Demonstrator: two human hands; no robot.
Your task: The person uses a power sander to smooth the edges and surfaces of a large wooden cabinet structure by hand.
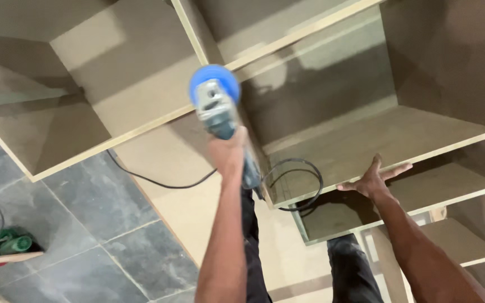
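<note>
A grey tiled floor [85,224] lies under a big wooden cabinet [332,129] of open compartments. The sander [215,101] (blue disc at its head) sits against the front edge of a cabinet panel, gripped by its body in the left hand [228,154], fingers closed around it. Its black cord [293,185] loops behind. Well to the right, the right hand [373,178] rests spread flat on a shelf edge.

We see a matt, smooth fibreboard cabinet [332,134] with pale raw edges. The sander [218,106] shows dull grey metal, teal plastic and a blue disc; the floor [113,235] is matt grey stone tile.
</note>
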